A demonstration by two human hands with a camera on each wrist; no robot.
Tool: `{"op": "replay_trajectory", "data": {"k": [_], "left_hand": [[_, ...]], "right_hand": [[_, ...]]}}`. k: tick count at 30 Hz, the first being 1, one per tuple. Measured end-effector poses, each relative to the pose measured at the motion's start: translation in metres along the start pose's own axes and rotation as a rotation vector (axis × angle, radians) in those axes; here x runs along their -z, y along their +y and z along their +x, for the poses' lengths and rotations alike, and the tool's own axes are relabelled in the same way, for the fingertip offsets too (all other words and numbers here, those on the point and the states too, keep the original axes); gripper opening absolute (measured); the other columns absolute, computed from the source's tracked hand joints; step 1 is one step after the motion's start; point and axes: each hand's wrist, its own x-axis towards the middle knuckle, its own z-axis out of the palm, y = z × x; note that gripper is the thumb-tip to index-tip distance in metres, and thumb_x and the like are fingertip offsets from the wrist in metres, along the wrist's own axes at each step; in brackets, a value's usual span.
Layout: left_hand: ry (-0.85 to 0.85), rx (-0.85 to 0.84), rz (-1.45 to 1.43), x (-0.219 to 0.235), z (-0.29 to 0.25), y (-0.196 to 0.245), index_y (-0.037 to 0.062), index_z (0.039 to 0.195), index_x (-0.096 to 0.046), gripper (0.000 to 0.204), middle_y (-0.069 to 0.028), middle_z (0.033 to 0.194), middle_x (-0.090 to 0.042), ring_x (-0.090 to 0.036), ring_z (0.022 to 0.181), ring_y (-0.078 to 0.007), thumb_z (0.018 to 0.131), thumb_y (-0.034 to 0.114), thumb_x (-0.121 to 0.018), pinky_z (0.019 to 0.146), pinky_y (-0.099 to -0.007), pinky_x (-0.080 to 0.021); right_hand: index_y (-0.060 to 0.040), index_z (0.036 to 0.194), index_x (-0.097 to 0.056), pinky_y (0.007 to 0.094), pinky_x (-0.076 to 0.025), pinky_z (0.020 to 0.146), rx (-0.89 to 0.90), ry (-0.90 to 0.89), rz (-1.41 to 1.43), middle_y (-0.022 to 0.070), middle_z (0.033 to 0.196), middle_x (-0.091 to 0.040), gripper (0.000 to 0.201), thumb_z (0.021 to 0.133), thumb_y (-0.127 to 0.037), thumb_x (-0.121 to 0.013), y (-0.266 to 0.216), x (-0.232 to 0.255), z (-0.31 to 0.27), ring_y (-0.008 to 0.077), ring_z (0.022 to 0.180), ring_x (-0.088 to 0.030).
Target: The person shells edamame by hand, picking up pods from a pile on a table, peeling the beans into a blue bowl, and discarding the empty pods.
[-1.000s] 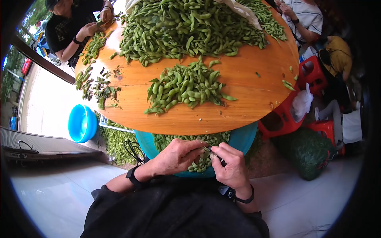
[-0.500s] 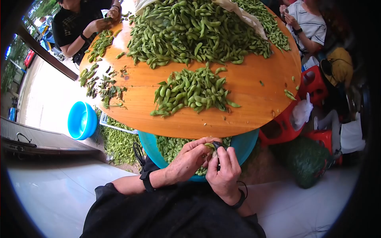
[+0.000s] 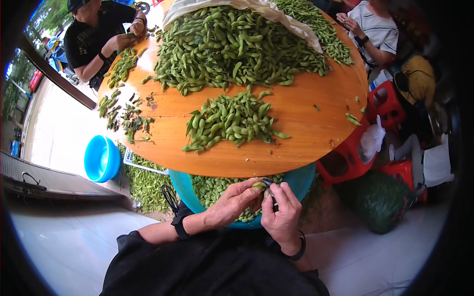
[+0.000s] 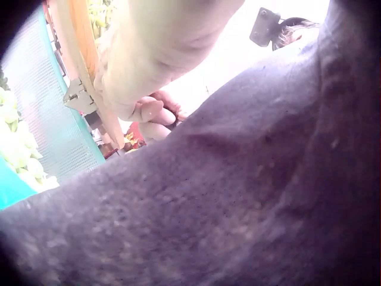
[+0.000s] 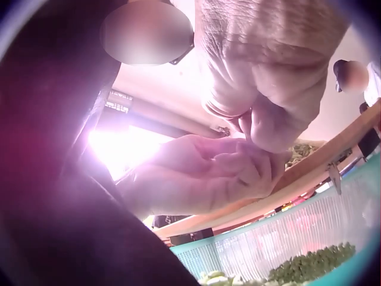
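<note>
In the head view my left hand (image 3: 231, 203) pinches a green soybean pod (image 3: 258, 185) just past the table's near edge. Against the pod's end, my right hand (image 3: 282, 217) holds a small black tool (image 3: 268, 183); its kind does not show. The two hands meet at the fingertips over a turquoise tub (image 3: 183, 190) of shelled green beans (image 3: 210, 190). From the right wrist view, my left hand (image 5: 208, 173) lies close under the right hand (image 5: 268, 77), and the pod is hidden. Dark cloth fills much of the left wrist view, with fingers beyond.
A round wooden table (image 3: 311, 133) bears a small pile of pods (image 3: 232, 118) and a large heap (image 3: 217, 54) behind it. A blue basin (image 3: 101, 158) stands left, pods on the floor (image 3: 145, 185). Red stools (image 3: 348, 153) stand right. Two people sit across the table.
My hands have drawn together and tilted; the pod and the black tool show more clearly between the fingertips than a second ago. The head view has shifted slightly.
</note>
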Motion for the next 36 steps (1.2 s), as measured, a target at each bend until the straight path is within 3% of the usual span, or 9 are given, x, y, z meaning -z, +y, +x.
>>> {"op": "replay_trajectory", "data": {"k": [5,7,17,19,20,22,26,31,36], "left_hand": [[-0.019,0.008,-0.131,0.015,-0.002,-0.012,0.0011,0.140,-0.044,0.039,-0.0048,0.103,-0.059,-0.058,0.092,-0.0150,0.103,0.016,-0.046,0.081,-0.0328,-0.048],[-0.123,0.043,-0.421,0.017,0.001,-0.013,0.0004,0.140,-0.045,0.042,-0.0049,0.106,-0.059,-0.057,0.092,-0.0148,0.101,0.015,-0.046,0.081,-0.0327,-0.047],[0.060,0.168,-0.307,0.001,0.002,0.004,-0.0012,0.128,-0.056,0.039,-0.0016,0.103,-0.061,-0.055,0.074,-0.0097,0.092,-0.002,-0.041,0.066,-0.0288,-0.050],[-0.012,0.056,0.432,-0.002,-0.001,0.014,-0.0037,0.123,-0.058,0.036,-0.0040,0.100,-0.065,-0.058,0.074,-0.0124,0.090,-0.005,-0.044,0.064,-0.0314,-0.050],[-0.070,-0.266,0.821,0.008,0.003,0.003,-0.0025,0.122,-0.059,0.037,-0.0114,0.095,-0.067,-0.063,0.076,-0.0217,0.087,-0.005,-0.046,0.066,-0.0368,-0.052],[-0.247,-0.479,1.240,0.013,0.004,0.012,-0.0010,0.114,-0.060,0.030,-0.0173,0.086,-0.064,-0.064,0.079,-0.0333,0.085,-0.002,-0.052,0.068,-0.0443,-0.052],[-0.349,-0.406,1.372,-0.010,0.016,0.055,-0.0009,0.111,-0.063,0.026,-0.0179,0.092,-0.064,-0.063,0.082,-0.0350,0.086,-0.001,-0.058,0.071,-0.0420,-0.053],[0.167,-0.876,1.886,-0.024,0.077,0.073,0.0015,0.095,-0.063,0.019,-0.0120,0.090,-0.051,-0.053,0.089,-0.0298,0.076,0.002,-0.060,0.077,-0.0386,-0.048],[0.121,-0.820,2.111,-0.020,0.113,0.066,0.0032,0.089,-0.060,0.017,-0.0107,0.096,-0.048,-0.047,0.099,-0.0275,0.074,0.011,-0.060,0.082,-0.0366,-0.044]], "right_hand": [[0.0051,0.099,-0.061,0.0403,-0.050,0.060,0.018,0.012,-0.016,0.0179,0.083,-0.055,0.018,0.081,0.004,-0.061,-0.001,-0.002,-0.001,0.0352,0.069,-0.060],[0.0050,0.100,-0.061,0.0404,-0.050,0.060,0.034,0.029,-0.037,0.0180,0.083,-0.055,0.019,0.081,0.005,-0.061,-0.001,-0.003,-0.003,0.0352,0.069,-0.060],[0.0043,0.099,-0.061,0.0389,-0.050,0.058,0.060,0.037,-0.047,0.0153,0.083,-0.054,0.018,0.081,0.007,-0.059,0.003,0.002,-0.002,0.0317,0.068,-0.060],[0.0041,0.097,-0.060,0.0386,-0.049,0.059,-0.045,0.052,-0.056,0.0147,0.083,-0.055,0.017,0.080,0.007,-0.060,0.007,0.020,0.000,0.0319,0.067,-0.060],[0.0043,0.097,-0.060,0.0385,-0.048,0.058,-0.033,0.117,-0.105,0.0153,0.081,-0.055,0.017,0.080,0.008,-0.059,0.013,0.030,0.000,0.0327,0.066,-0.060],[0.0047,0.099,-0.061,0.0415,-0.048,0.061,-0.154,0.140,-0.246,0.0171,0.081,-0.056,0.017,0.082,0.006,-0.057,0.021,0.060,0.000,0.0351,0.069,-0.061],[0.0117,0.110,-0.061,0.0462,-0.051,0.075,-0.359,-0.022,-0.514,0.0285,0.093,-0.064,0.031,0.080,0.005,-0.057,0.061,0.103,-0.018,0.0449,0.084,-0.064],[0.0100,0.109,-0.061,0.0473,-0.050,0.074,-0.352,0.045,-0.387,0.0275,0.095,-0.065,0.030,0.080,0.004,-0.058,0.057,0.106,-0.015,0.0440,0.084,-0.064],[0.0074,0.108,-0.061,0.0461,-0.050,0.070,-0.314,0.053,-0.339,0.0250,0.090,-0.064,0.025,0.083,0.004,-0.058,0.053,0.093,-0.011,0.0425,0.081,-0.064]]}}
